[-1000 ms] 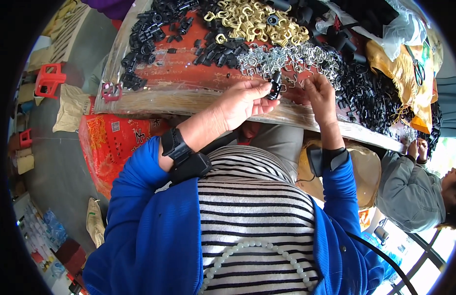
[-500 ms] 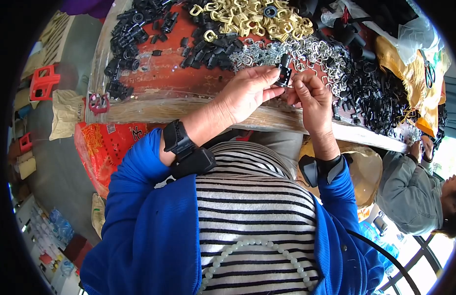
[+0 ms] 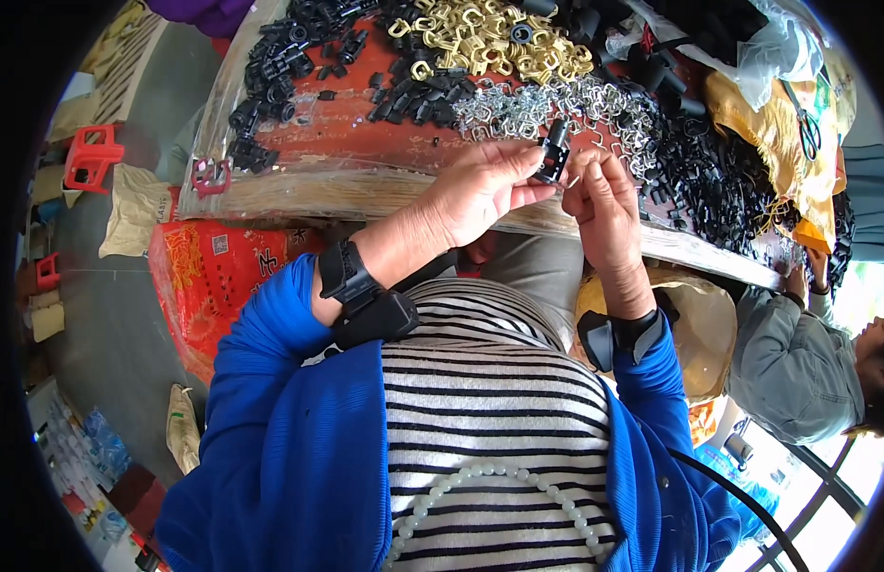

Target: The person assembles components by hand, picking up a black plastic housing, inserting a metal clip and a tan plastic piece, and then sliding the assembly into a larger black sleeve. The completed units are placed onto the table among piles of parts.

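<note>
My left hand (image 3: pixel 471 191) grips a black plastic pipe fitting (image 3: pixel 554 157) between thumb and fingers, just above the table's near edge. The fitting has a narrow neck pointing away from me and an opening in its body. Close by on its right, my right hand (image 3: pixel 606 205) is closed in a pinch. A small thin silvery piece (image 3: pixel 574 180) pokes out from its fingertips toward the fitting, with most of it hidden. Beyond both hands lie heaps of silver wire clips (image 3: pixel 504 110) and gold-coloured U-shaped clips (image 3: pixel 504 43).
Black fittings (image 3: pixel 282 62) and black tabs (image 3: pixel 418 97) are heaped on the red table (image 3: pixel 337 124); small black parts (image 3: pixel 714 157) spread rightward. Scissors (image 3: pixel 806 132) lie on a yellow sack (image 3: pixel 747 105). A red sack (image 3: pixel 227 286) sits below the table's left edge. Another person (image 3: pixel 795 367) works at far right.
My right hand has drawn slightly away from the fitting, and the silvery piece in its fingertips shows more clearly. The left hand keeps its hold. The whole view has shifted a little.
</note>
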Demonstrator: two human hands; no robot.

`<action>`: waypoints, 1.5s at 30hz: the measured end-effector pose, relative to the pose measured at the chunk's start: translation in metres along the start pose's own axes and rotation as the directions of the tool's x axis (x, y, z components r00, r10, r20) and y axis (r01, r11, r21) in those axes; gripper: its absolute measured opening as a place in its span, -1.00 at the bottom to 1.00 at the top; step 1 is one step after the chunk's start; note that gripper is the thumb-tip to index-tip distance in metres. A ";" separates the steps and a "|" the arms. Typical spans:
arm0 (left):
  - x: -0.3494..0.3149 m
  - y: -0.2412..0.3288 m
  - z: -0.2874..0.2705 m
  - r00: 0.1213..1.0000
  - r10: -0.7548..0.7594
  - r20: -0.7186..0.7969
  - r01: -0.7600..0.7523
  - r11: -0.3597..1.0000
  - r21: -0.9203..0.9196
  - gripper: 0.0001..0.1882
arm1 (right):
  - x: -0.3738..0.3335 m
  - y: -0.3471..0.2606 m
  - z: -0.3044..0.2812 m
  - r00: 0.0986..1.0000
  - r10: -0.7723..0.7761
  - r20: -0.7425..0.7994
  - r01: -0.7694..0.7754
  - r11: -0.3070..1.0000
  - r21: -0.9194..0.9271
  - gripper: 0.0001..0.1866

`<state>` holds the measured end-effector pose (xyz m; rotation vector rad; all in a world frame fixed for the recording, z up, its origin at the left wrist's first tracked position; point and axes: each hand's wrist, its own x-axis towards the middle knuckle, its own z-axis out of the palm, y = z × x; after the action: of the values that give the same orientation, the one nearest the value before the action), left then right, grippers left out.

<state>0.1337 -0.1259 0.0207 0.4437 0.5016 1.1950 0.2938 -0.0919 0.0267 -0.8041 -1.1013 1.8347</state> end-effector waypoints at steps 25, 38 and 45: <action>0.018 -0.003 -0.014 0.973 -0.220 -0.065 0.218 0.975 -0.037 -0.77 | 0.015 0.007 -0.005 0.974 -0.226 0.004 0.193 0.822 -0.536 -0.91; -0.014 -0.007 0.005 0.963 -0.260 -0.072 0.267 0.956 0.119 -0.77 | -0.020 -0.016 0.014 0.825 -0.413 0.387 0.504 0.226 -0.834 -0.90; -0.005 0.001 -0.002 0.966 -0.256 -0.042 0.260 0.949 0.177 -0.75 | -0.008 -0.004 0.000 0.977 -0.159 0.142 0.212 0.648 -0.731 -0.85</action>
<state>0.1300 -0.1301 0.0203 0.5063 0.6677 0.9049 0.2981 -0.0978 0.0309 -1.0332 -1.9601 1.1962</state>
